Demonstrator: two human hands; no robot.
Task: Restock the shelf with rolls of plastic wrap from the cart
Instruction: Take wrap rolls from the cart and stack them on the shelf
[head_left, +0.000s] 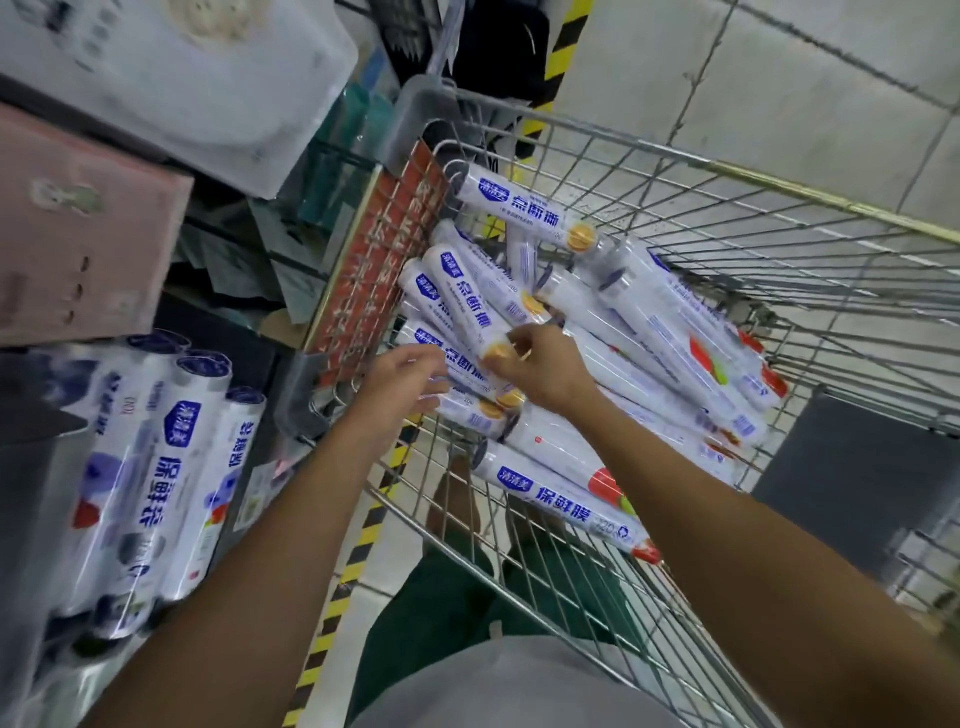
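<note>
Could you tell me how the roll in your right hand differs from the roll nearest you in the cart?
The gripped roll has an orange end, pinched by the right hand; the nearest roll has a red end and lies untouched. The gripped roll rests atop other rolls; the nearest roll lies on the cart floor. Both are white with blue print.

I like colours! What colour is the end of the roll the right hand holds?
Its cap is orange-yellow; head view.

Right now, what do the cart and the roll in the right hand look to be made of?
Cart: metal wire, dull silver; a thin see-through grid with glints. Roll, pinched by the right hand: glossy printed plastic film, likely, from its sheen; orange end cap looks plastic; core hidden.
</note>
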